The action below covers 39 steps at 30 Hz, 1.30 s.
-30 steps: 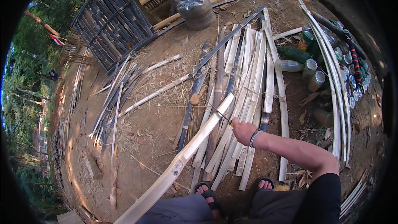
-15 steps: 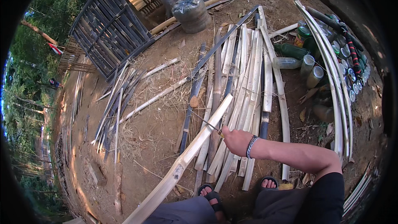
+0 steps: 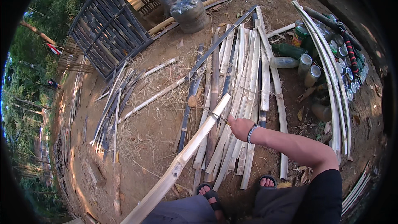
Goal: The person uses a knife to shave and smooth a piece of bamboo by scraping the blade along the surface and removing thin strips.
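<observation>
From my head camera, I look down on a pile of split bamboo (image 3: 250, 84) lying on bare ground (image 3: 155, 130), and I take every place from that pile. My right hand (image 3: 240, 128) is above its middle, clenched around the handle of a knife (image 3: 223, 119), with a bracelet (image 3: 251, 133) at the wrist. The dark, thin blade lies across a long pale strip (image 3: 177, 166) near its far end. That strip slants over the pile's left side and runs out at the lower edge, nearer to me than the pile. My left hand is out of view, so I cannot tell what it grasps. My sandals (image 3: 214, 205) are at the pile's near end. Left of the pile lie thin shavings (image 3: 143, 135) and a heap of narrow dark and pale slats (image 3: 108, 112); farther off on that side leans a slatted panel (image 3: 108, 31). Beyond the pile's far end, to its left, stands a wide plastic container (image 3: 189, 15). Right of the pile are glass jars (image 3: 304, 64), with long pale lengths (image 3: 330, 67) stretched over some of them.
</observation>
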Each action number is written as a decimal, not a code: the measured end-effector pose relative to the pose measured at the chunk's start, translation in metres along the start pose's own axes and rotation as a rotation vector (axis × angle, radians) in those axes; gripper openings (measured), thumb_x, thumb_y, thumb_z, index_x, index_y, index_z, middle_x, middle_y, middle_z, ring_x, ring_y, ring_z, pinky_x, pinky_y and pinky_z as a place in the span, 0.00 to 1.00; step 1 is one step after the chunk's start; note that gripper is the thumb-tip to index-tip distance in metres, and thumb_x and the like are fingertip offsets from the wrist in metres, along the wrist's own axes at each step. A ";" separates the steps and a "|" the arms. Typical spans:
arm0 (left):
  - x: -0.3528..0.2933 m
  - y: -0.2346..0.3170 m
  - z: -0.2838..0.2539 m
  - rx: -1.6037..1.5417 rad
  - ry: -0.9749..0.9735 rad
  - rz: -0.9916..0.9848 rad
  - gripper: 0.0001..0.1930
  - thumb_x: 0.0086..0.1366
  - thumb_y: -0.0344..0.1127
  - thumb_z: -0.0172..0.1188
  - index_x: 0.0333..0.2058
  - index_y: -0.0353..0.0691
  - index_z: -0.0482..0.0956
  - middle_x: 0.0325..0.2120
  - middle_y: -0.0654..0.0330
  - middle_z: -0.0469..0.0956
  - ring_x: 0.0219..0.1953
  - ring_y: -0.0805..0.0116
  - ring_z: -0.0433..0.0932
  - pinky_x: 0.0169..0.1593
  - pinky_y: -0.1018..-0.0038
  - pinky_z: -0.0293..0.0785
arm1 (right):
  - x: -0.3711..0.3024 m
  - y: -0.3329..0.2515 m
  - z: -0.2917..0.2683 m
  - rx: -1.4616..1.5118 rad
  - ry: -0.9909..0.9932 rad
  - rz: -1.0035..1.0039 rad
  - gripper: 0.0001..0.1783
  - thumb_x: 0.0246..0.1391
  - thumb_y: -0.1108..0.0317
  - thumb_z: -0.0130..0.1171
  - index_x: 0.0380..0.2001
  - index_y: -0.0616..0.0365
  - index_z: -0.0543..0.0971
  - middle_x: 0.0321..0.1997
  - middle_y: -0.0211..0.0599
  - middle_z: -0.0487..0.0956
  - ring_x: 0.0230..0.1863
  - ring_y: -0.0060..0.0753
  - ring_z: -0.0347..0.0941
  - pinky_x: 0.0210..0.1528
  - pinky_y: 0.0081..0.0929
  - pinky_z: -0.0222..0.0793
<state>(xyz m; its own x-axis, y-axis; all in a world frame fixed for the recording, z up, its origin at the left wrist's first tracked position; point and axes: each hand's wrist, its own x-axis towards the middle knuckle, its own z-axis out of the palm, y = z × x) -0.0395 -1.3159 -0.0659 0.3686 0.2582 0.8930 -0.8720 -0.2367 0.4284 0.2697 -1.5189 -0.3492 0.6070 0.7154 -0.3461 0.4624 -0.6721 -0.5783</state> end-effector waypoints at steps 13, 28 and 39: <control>0.000 -0.003 -0.006 -0.004 -0.003 0.001 0.29 0.67 0.64 0.39 0.33 0.39 0.66 0.13 0.66 0.58 0.12 0.74 0.56 0.17 0.76 0.57 | -0.017 -0.046 -0.013 -0.027 -0.002 -0.126 0.07 0.55 0.77 0.40 0.37 0.69 0.65 0.28 0.63 0.79 0.32 0.60 0.79 0.34 0.46 0.76; 0.002 -0.005 -0.007 0.003 0.030 0.022 0.28 0.68 0.64 0.37 0.31 0.40 0.63 0.13 0.65 0.59 0.12 0.74 0.56 0.17 0.74 0.56 | -0.036 -0.069 -0.024 0.013 -0.064 -0.172 0.07 0.53 0.77 0.44 0.35 0.70 0.63 0.24 0.62 0.78 0.29 0.60 0.79 0.32 0.46 0.76; 0.004 -0.009 0.009 -0.050 0.084 0.079 0.27 0.68 0.63 0.37 0.29 0.42 0.61 0.10 0.67 0.57 0.09 0.75 0.54 0.14 0.76 0.56 | -0.006 0.012 0.017 0.018 -0.179 0.122 0.16 0.50 0.73 0.48 0.40 0.77 0.67 0.35 0.68 0.78 0.39 0.60 0.78 0.41 0.45 0.75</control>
<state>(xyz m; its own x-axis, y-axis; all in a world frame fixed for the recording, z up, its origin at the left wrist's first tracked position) -0.0273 -1.3212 -0.0645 0.2713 0.3188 0.9082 -0.9131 -0.2131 0.3475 0.2605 -1.5282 -0.3663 0.5326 0.6529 -0.5386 0.3801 -0.7531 -0.5370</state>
